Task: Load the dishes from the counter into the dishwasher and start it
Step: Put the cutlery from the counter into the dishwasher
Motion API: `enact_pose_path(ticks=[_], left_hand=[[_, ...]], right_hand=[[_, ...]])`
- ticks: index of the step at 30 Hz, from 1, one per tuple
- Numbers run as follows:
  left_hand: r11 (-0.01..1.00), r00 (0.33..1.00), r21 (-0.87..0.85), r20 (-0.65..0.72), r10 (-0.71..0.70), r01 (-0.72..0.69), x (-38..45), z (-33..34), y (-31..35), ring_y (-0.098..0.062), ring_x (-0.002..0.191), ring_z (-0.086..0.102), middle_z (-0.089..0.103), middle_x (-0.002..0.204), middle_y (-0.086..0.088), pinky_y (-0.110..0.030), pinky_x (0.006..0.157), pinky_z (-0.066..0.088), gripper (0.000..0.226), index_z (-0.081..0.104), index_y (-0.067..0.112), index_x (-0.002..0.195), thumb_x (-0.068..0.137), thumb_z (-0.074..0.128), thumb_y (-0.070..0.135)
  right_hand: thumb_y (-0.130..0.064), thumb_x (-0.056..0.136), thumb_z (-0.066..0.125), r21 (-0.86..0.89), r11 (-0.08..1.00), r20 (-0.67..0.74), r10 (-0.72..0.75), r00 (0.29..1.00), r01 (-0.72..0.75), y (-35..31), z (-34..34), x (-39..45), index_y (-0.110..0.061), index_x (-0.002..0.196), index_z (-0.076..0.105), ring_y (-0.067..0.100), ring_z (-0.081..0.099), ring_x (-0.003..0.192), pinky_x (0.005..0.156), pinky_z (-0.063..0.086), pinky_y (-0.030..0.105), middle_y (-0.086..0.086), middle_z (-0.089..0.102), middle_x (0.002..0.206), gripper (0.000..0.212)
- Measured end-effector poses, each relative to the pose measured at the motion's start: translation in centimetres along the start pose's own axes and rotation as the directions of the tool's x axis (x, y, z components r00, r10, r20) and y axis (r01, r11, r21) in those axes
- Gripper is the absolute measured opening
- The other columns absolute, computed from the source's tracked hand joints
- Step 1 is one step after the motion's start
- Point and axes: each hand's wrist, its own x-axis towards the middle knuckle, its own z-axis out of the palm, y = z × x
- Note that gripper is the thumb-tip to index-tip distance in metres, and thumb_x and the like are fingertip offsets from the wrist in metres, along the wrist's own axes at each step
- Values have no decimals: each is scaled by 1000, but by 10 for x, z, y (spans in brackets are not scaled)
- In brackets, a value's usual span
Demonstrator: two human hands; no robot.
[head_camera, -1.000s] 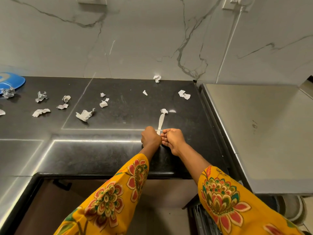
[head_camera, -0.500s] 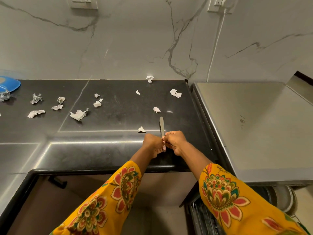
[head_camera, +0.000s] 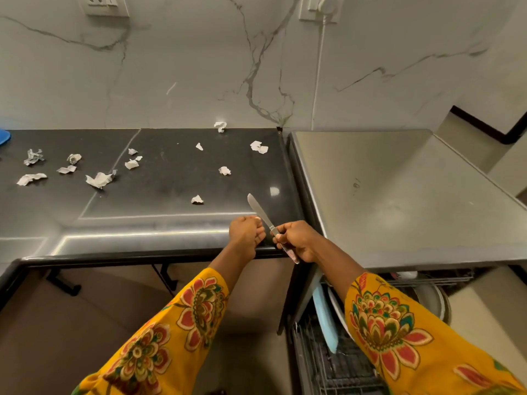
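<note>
My right hand (head_camera: 296, 239) grips the handle of a metal table knife (head_camera: 261, 210), whose blade points up and to the left above the front edge of the black counter (head_camera: 159, 178). Just to the left, my left hand (head_camera: 246, 232) is curled into a fist with nothing visible in it, close to the blade but apart from it. Below right, the dishwasher (head_camera: 399, 195) stands with its lower rack (head_camera: 336, 363) pulled out, holding a light blue plate (head_camera: 325, 320) and white plates on edge.
Several crumpled paper scraps (head_camera: 99, 179) lie scattered over the counter. A blue plate (head_camera: 4, 137) peeks in at the far left edge. A white cable (head_camera: 318, 75) runs down the marble wall behind the dishwasher's grey top.
The knife has come off the counter and now tilts left in my right hand. My left hand has let go of it and moved slightly away. A paper scrap now lies left of the blade.
</note>
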Motion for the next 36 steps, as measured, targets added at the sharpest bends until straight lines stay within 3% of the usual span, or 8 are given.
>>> enact_pose_path(ticks=[4, 9, 12, 16, 20, 25, 30, 36], left_hand=[[998, 999, -40, -15, 46, -47, -28, 29, -27, -9, 50, 37, 44, 64, -5, -20, 46, 33, 17, 51, 6, 84, 94, 40, -2], [986, 992, -109, -36, 120, -123, -67, 57, -69, -11, 60, 49, 52, 77, -8, -21, 55, 45, 9, 49, 6, 96, 93, 49, -3], [981, 986, -93, -16, 168, -169, -90, 66, -96, -12, 71, 55, 56, 89, -10, -20, 58, 49, 17, 50, 5, 108, 93, 51, -2], [969, 968, -33, 39, 247, -246, -122, 77, -128, -13, 77, 56, 54, 85, -3, -25, 69, 50, 27, 46, 11, 112, 92, 48, -7], [964, 965, 117, 137, 222, -238, -131, 84, -166, -14, 72, 56, 55, 83, -5, -24, 66, 52, 30, 48, 8, 114, 90, 48, -10], [892, 964, 410, 249, 94, -193, -126, 81, -218, -16, 74, 60, 60, 90, -13, -24, 68, 55, 15, 55, 4, 101, 89, 55, -6], [736, 952, 638, 304, 30, -227, -106, 72, -259, -17, 73, 59, 63, 80, -7, -31, 70, 53, 11, 60, 14, 88, 86, 65, 4], [540, 931, 793, 362, -49, -280, -69, 80, -311, -13, 80, 60, 66, 81, 0, -28, 80, 50, 6, 68, 12, 87, 82, 70, 9]], right_hand=[[14, 88, 45, -18, 999, 18, 28, 999, -28, 23, -45, -33, 5, 101, 64, 14, 51, 63, 62, 46, 22, 11, 58, 76, 24], [11, 89, 49, -5, 995, 95, 97, 991, -97, 54, -97, -79, 7, 109, 62, 14, 54, 66, 55, 47, 20, 9, 60, 77, 24], [12, 88, 50, -7, 992, 115, 124, 986, -124, 78, -121, -96, 9, 109, 62, 15, 54, 69, 65, 49, 22, 10, 61, 78, 24], [12, 88, 51, -83, 984, 129, 165, 978, -155, 109, -149, -116, 12, 112, 60, 13, 55, 71, 61, 47, 19, 7, 60, 80, 26], [11, 84, 57, -258, 959, 56, 138, 989, -119, 150, -175, -122, 9, 105, 65, 11, 56, 71, 65, 48, 17, 6, 63, 77, 22], [5, 84, 61, -467, 875, 39, 164, 986, -127, 211, -192, -121, -9, 82, 70, 0, 51, 49, 47, 38, 7, -4, 58, 61, 17], [-5, 84, 65, -572, 811, -15, 136, 991, -120, 271, -191, -103, -6, 101, 73, 16, 60, 90, 85, 48, 25, 10, 70, 102, 19], [-10, 91, 54, -668, 724, -73, 165, 984, -171, 332, -197, -73, -11, 109, 69, 26, 59, 108, 91, 44, 28, 11, 66, 114, 24]])
